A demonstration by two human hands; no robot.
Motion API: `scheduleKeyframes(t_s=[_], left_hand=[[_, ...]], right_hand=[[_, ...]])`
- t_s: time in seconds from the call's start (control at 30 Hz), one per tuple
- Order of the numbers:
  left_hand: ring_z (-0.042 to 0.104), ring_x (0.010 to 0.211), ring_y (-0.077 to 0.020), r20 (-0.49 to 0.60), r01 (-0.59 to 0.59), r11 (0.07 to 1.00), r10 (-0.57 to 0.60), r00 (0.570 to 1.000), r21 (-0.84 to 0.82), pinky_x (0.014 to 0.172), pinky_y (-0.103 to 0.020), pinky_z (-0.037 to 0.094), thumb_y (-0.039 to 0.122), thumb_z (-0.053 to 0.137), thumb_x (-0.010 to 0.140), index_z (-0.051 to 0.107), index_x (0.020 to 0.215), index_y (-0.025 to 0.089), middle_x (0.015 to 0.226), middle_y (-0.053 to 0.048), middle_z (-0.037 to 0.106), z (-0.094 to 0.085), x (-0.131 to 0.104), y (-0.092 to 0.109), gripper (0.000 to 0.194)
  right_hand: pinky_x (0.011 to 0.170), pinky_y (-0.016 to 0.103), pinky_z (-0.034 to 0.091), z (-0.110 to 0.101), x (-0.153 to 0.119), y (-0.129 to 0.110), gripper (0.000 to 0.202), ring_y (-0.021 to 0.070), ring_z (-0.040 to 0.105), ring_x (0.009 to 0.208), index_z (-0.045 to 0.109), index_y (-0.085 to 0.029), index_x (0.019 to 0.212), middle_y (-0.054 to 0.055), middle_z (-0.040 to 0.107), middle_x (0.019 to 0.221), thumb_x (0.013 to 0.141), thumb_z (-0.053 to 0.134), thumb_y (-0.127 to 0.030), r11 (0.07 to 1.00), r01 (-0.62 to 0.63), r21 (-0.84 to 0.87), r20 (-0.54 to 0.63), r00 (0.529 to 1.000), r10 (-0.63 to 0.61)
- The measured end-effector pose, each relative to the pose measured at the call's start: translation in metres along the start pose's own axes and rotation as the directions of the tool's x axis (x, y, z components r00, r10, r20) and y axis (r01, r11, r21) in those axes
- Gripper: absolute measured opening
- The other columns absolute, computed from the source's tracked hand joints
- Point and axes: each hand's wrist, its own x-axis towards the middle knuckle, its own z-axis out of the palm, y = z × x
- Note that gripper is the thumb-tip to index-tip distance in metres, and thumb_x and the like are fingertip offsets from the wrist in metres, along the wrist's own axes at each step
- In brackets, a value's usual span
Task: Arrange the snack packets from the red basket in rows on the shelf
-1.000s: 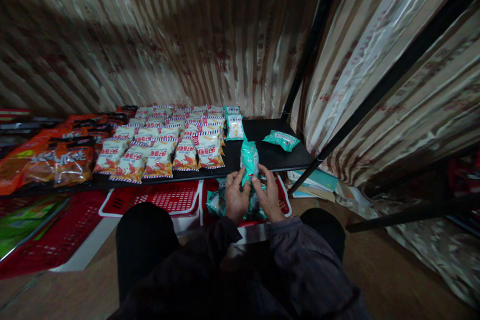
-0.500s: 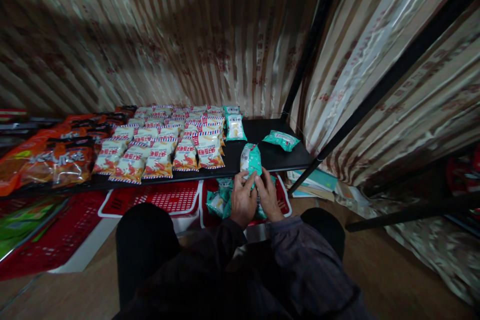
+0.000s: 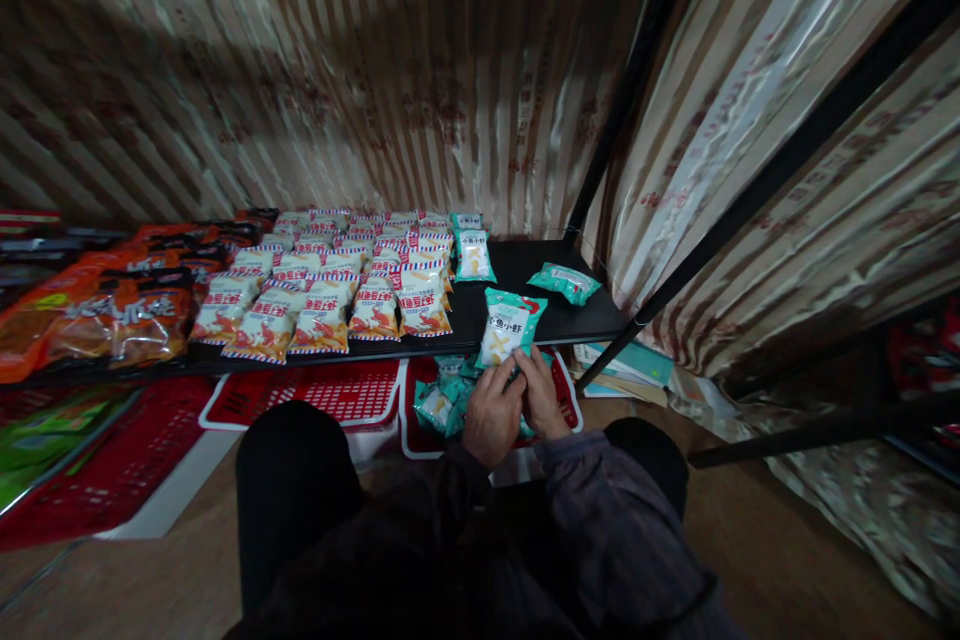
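Note:
A teal-and-white snack bag [image 3: 507,330], its printed front facing up, is pinched at its lower edge between my two hands over the front of the black shelf. My left hand [image 3: 491,415] is closed at the bag's lower left corner. Beside it, touching, my right hand [image 3: 543,398] grips the lower right part. Fingertips of both are partly hidden behind each other. Below them, a red basket [image 3: 406,420] with a white rim holds several more teal bags [image 3: 437,405].
On the black shelf [image 3: 480,305] stand teal bags [image 3: 473,255], rows of white-and-orange snack bags [image 3: 322,315] and orange packets [image 3: 150,315]. One teal bag [image 3: 564,282] lies at the right. Black posts [image 3: 705,240] rise there; another red basket [image 3: 330,395] sits below.
The held snack bag has turned from a tilted, folded-looking pose to show its full printed front. Both hands have shifted slightly down and changed their hold.

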Motion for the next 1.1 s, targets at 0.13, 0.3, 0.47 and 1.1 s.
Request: scheduleKeyframes(t_s=[0.13, 0.3, 0.47, 1.1], left_hand=[[0.058, 0.110, -0.0264, 0.035, -0.020, 1.000, 0.020, 0.999, 0.019, 0.095, -0.041, 0.051, 0.008, 0.046, 0.085, 0.066, 0.112, 0.014, 0.132, -0.015, 0.059, -0.002, -0.003, 0.003, 0.035], [0.059, 0.114, -0.0248, 0.014, -0.066, 0.994, 0.067, 0.998, -0.084, 0.096, -0.039, 0.052, 0.005, 0.042, 0.082, 0.069, 0.102, 0.012, 0.131, -0.016, 0.060, -0.002, -0.002, -0.004, 0.034], [0.061, 0.116, -0.0220, 0.002, -0.021, 0.978, 0.022, 1.000, -0.210, 0.099, -0.037, 0.051, 0.004, 0.041, 0.081, 0.069, 0.101, 0.015, 0.131, -0.014, 0.062, -0.005, 0.001, -0.015, 0.036], [0.057, 0.112, -0.0264, -0.176, 0.370, 0.894, -0.418, 0.891, -0.253, 0.104, -0.043, 0.039, 0.020, 0.060, 0.082, 0.072, 0.095, 0.018, 0.112, -0.010, 0.069, -0.054, 0.084, -0.067, 0.018]], right_hand=[[0.084, 0.033, 0.051, 0.004, -0.001, -0.004, 0.043, 0.0204, 0.065, 0.091, 0.064, -0.022, 0.108, 0.003, 0.072, 0.097, 0.070, 0.073, -0.041, 0.981, -0.096, 0.166, 0.026, 0.995, 0.093], [0.083, 0.033, 0.053, 0.003, 0.002, -0.002, 0.049, 0.0198, 0.067, 0.092, 0.062, -0.024, 0.114, 0.003, 0.072, 0.105, 0.070, 0.076, -0.040, 0.968, -0.101, 0.231, 0.023, 0.995, 0.098], [0.086, 0.033, 0.053, -0.001, 0.006, 0.008, 0.051, 0.0199, 0.066, 0.097, 0.062, -0.025, 0.118, 0.003, 0.072, 0.108, 0.071, 0.075, -0.043, 0.969, -0.110, 0.221, 0.033, 0.994, 0.106], [0.074, 0.037, 0.058, 0.000, 0.005, 0.005, 0.058, 0.0229, 0.070, 0.085, 0.065, -0.024, 0.112, 0.004, 0.075, 0.097, 0.060, 0.082, -0.043, 0.937, -0.275, 0.217, 0.070, 0.962, 0.266]])
